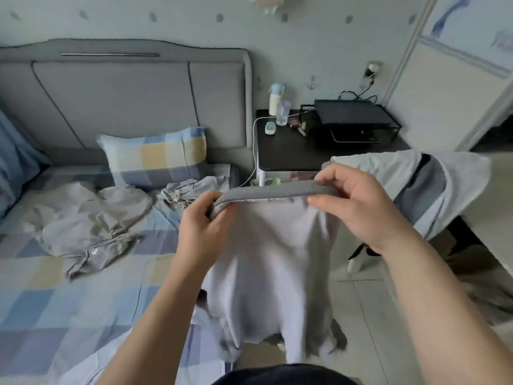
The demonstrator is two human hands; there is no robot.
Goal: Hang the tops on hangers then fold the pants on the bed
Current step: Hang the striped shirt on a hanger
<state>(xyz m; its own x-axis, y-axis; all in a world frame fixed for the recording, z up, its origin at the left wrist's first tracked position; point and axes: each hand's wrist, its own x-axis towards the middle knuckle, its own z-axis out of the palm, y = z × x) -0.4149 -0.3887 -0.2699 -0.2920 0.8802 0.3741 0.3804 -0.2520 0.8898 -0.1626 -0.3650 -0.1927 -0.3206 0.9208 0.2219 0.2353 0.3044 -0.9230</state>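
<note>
The left hand (202, 218) and right hand (358, 207) hold grey pants (272, 259) by the waistband (274, 190), fingers (327, 202) pinching it. Crumpled clothes (91, 218) lie on the bed (55, 301)

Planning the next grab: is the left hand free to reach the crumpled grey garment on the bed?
Probably not yet: the left hand grips the pants by the waistband. Nothing blocks the way to the grey garment, though.

Nothing here can be read with certainty. Two small dark marks (313, 78) on the pale leaf-patterned wall (305, 45), each above a little anchor-shaped sign (311, 86), may be digits, but they are too small and blurred to tell.
</note>
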